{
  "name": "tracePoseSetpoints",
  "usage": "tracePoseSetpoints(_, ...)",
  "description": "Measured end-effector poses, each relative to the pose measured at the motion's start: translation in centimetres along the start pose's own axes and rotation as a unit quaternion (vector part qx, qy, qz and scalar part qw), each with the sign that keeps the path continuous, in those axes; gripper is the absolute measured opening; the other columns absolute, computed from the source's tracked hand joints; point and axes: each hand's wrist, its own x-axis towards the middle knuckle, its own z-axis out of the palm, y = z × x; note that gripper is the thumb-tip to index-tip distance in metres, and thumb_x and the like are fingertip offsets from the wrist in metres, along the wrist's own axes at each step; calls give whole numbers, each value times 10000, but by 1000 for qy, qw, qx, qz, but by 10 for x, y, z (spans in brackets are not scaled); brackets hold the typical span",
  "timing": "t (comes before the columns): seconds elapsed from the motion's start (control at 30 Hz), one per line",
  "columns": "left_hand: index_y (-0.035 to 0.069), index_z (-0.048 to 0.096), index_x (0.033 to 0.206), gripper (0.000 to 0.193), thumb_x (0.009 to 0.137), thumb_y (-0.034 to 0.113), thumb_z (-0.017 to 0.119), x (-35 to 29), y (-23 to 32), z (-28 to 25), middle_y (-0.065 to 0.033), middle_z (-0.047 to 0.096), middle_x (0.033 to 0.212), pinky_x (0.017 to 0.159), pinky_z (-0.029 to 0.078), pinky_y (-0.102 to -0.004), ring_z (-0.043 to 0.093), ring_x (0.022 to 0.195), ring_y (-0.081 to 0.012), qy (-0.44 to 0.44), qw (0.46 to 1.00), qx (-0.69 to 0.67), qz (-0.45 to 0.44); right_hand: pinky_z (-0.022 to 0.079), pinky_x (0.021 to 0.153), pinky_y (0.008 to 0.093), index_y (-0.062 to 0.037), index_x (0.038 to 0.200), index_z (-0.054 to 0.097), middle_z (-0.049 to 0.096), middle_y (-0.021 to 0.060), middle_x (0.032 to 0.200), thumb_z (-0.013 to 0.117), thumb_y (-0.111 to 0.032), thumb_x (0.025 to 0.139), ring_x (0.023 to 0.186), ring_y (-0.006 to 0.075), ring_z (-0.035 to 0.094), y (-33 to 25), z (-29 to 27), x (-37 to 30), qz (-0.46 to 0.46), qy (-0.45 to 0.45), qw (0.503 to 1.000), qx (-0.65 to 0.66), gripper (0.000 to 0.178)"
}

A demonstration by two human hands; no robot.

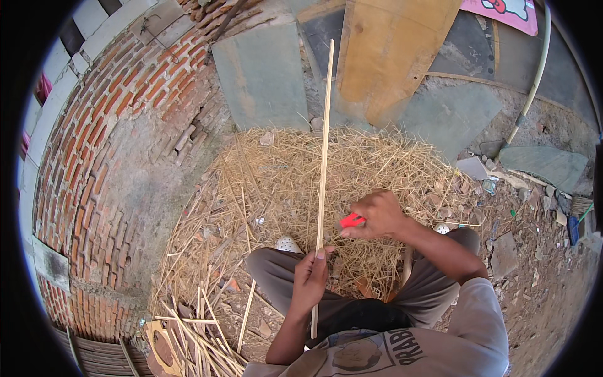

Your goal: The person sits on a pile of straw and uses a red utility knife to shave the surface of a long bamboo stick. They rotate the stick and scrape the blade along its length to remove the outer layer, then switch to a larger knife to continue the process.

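Observation:
My left hand [309, 279] is closed around a long, thin, pale bamboo strip [325, 144]. The strip stands nearly upright in view, its far end reaching past the shavings and its near end passing below my hand to my lap. To the right of it, my right hand [380, 213] is closed on a small red tool [352, 220]. Only the red part of this tool shows, pointing toward the strip with a small gap between them; any blade is hidden or too small to make out.
Bamboo shavings [282, 163] cover the ground before my crossed legs. Loose bamboo strips [201, 339] lie at the lower left. A worn brick wall [94, 169] rises on the left. Grey panels [260, 81] and a brown board [392, 50] lean at the back. Rubble [502, 251] lies to the right.

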Motion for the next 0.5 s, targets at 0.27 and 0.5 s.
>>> tracePoseSetpoints(0.27,12,604,1127,280,1026,210,434,3,-1,11,-56,439,528,465,376,-335,469,451,-148,21,980,188,60,416,432,322,-121,582,562,486,11,481,679,-708,678,422,187,538,-7,13,-7,-54,24,998,-34,607)
tracePoseSetpoints(0.5,3,604,1120,267,1015,190,445,4,12,11,-106,485,539,471,399,-359,533,457,-208,6,954,290,74,420,426,336,-115,589,586,514,36,476,600,-751,729,409,209,541,9,21,-8,25,-3,996,-90,652)
